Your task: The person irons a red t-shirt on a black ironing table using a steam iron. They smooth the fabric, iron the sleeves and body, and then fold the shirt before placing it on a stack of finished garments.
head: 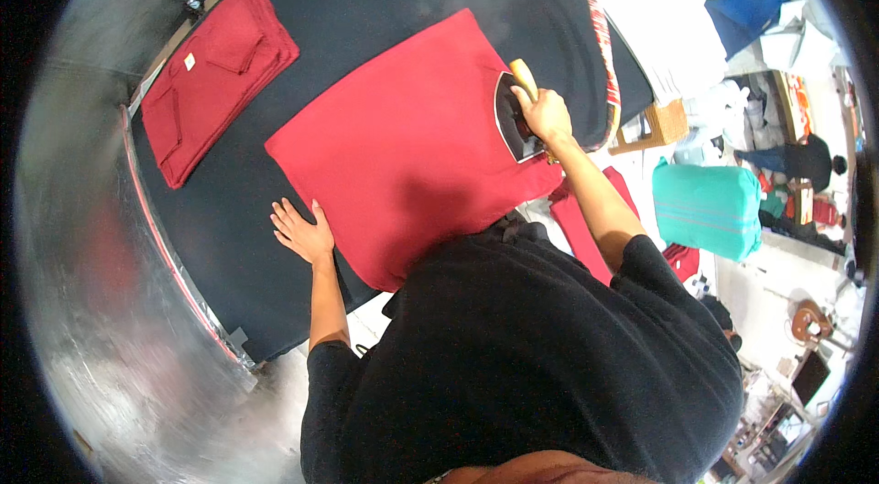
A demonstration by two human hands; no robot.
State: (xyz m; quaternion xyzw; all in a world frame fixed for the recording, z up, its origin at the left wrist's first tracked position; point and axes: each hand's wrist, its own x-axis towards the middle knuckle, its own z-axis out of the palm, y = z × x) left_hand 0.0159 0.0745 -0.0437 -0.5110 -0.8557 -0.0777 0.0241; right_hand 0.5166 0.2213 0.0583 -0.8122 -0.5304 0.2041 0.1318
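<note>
A red garment (398, 127) is spread flat over the black padded table (302, 106), its near edge reaching my body. My right hand (547, 114) grips a steam iron (508, 116) at the garment's right side; a pale yellow handle end shows past my thumb. The iron's soleplate appears to rest on the cloth. Flat on the black cover lies my left hand (302, 231), fingers apart, the thumb at the garment's left edge. Faint steam drifts above the far part of the table.
Folded dark red garments (220, 82) lie stacked at the table's far left. A patterned hose (601, 24) hangs along the right side. More red cloth (584, 230) sits below my right arm, near a green wrapped bundle (707, 209). Another person (810, 161) is in the background.
</note>
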